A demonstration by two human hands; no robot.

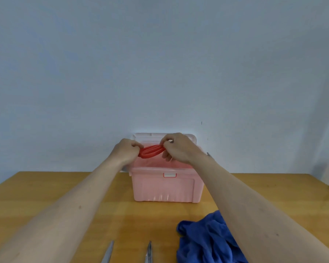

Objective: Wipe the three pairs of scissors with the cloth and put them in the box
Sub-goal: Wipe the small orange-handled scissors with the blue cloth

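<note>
A: Gripping status, head view?

B: Both hands pinch the red looped plastic scissor handles [151,151] above the open pink plastic storage box [165,186]. Left hand [126,151] has fingers curled round the left end; right hand [177,148] has fingertips pressed on the right end.

A: Blades?

B: Hidden behind the hands; cannot tell.

A: Surroundings?

B: Two steel scissor blade tips [108,252] and [149,252] lie at the near edge of the wooden table [46,186]. The crumpled blue cloth [207,240] lies right of them, partly under the right forearm.
</note>
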